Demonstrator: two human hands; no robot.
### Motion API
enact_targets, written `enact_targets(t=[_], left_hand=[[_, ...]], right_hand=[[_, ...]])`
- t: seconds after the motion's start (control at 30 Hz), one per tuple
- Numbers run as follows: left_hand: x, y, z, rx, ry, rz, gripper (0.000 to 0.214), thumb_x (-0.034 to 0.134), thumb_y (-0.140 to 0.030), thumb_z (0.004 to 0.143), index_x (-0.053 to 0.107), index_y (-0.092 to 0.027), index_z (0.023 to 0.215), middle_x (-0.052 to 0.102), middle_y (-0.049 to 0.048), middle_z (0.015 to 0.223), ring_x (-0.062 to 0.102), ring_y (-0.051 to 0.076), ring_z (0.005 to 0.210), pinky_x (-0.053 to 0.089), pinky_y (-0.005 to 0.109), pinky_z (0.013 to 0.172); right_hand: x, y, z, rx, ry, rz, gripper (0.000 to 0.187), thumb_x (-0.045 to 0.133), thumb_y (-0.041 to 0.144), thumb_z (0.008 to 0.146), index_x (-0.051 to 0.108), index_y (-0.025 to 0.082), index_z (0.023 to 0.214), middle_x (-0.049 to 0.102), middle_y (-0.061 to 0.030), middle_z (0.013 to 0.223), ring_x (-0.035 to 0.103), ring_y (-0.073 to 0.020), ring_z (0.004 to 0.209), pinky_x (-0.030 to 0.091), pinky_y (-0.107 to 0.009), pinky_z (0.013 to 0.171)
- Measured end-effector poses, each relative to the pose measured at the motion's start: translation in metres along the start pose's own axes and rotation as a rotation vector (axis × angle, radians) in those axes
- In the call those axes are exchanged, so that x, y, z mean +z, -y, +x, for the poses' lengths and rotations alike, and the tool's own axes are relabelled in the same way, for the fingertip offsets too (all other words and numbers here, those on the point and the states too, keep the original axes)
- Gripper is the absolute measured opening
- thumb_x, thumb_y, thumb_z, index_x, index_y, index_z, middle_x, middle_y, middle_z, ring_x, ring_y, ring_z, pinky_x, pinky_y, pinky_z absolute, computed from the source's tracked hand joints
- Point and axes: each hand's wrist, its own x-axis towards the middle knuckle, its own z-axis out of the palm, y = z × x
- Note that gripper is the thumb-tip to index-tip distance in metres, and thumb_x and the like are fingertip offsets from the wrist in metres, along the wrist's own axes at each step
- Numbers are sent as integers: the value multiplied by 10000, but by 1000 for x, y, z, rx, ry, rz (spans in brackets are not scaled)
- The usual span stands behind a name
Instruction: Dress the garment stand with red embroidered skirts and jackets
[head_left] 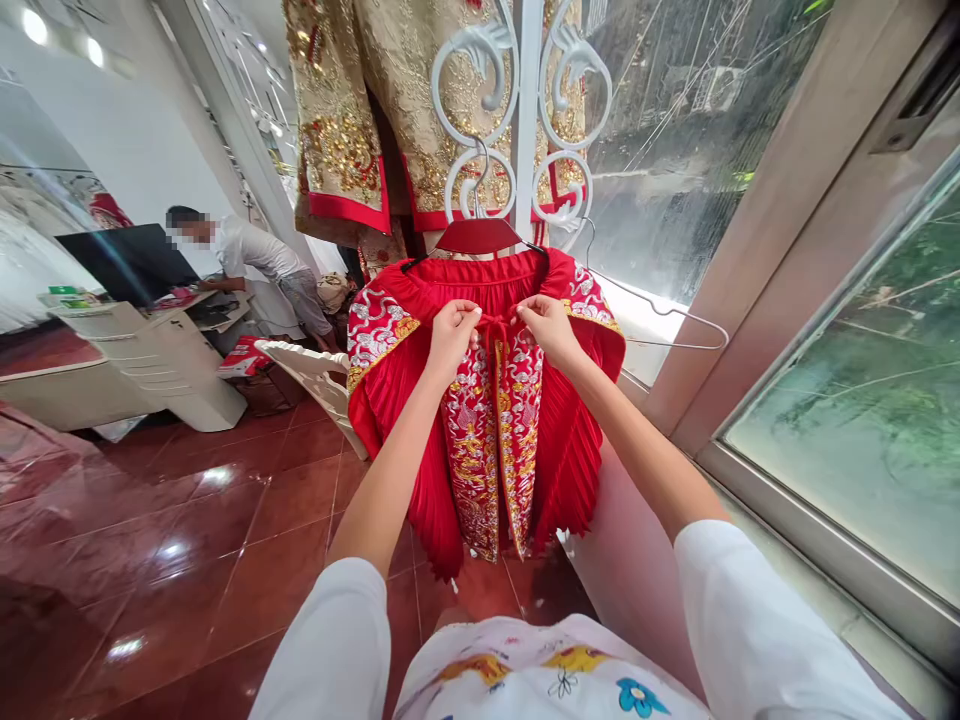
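A red pleated garment (559, 440) with embroidered panels hangs from a dark red hanger (478, 237) on a white ornate metal stand (525, 120). My left hand (452, 335) pinches the red tie (496, 325) at the garment's waistband from the left. My right hand (547, 325) pinches the same tie from the right. Both hands are close together at the middle of the waistband.
A gold and red embroidered robe (352, 130) hangs behind the stand. An empty wire hanger (671, 318) juts to the right by the window (862, 400). A person (255, 265) bends over a white desk (142, 350) at the left. A white chair (315, 375) stands beside the garment.
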Motion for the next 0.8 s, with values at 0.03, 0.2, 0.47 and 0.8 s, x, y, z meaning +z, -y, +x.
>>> enact_targets(t=[0.03,0.2,0.47,0.8], left_hand=[[-3,1,0,40,-9,49,39,533,-180,769,497,-174,780,456,-70,558,388,42,385,322,168,376],[-22,-1,-2,185,-7,318,151,648,-226,697,512,-172,735,506,-56,507,458,61,427,342,163,425],[-6,-8,-13,183,102,187,226,621,-257,692,561,-174,893,587,-25,679,488,66,482,400,191,477],[-38,-15,-4,279,-63,988,262,592,-401,718,495,-191,596,519,-33,515,461,118,507,321,251,546]], right_hand=[[-5,1,0,-24,29,-45,120,501,198,802,480,171,687,510,33,581,351,-42,385,297,-198,384],[-37,4,3,-178,295,-281,165,633,251,725,552,135,640,530,12,583,436,-68,531,340,-213,504],[-29,-9,2,-104,172,147,329,698,443,630,532,165,690,546,16,660,474,-70,573,416,-226,572],[-56,-15,16,-218,97,-344,217,667,310,627,502,171,611,550,-1,594,473,-113,553,374,-257,550]])
